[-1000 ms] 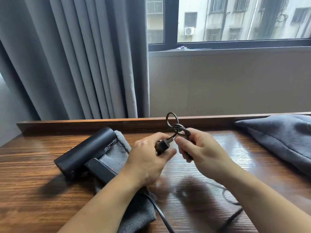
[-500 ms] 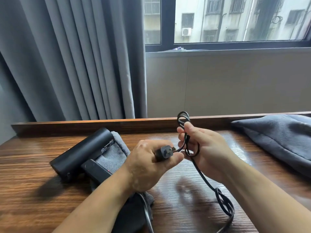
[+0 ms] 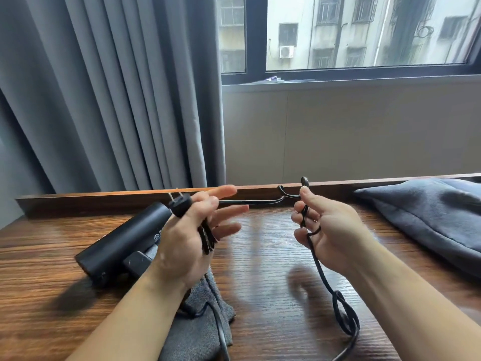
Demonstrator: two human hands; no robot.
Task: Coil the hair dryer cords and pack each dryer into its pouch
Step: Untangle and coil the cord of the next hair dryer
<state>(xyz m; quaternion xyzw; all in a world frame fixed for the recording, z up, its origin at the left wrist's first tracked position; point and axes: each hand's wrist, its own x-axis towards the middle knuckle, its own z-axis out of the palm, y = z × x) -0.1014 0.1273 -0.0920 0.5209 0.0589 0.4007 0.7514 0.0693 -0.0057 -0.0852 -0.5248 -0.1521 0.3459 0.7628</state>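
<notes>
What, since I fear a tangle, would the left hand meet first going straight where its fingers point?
Probably the right hand; the left hand points along the cord stretched between them. Depth unclear.

Residential-type room, likely bedroom or hotel room: full-length grey curtains (image 3: 117, 100), window (image 3: 256, 37) facing an apartment block (image 3: 338, 35), wood-grain desk (image 3: 260, 256) against the wall.

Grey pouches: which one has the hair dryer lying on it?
The left pouch, beneath the black hair dryer; the right pouch lies apart with no dryer on it.
</notes>
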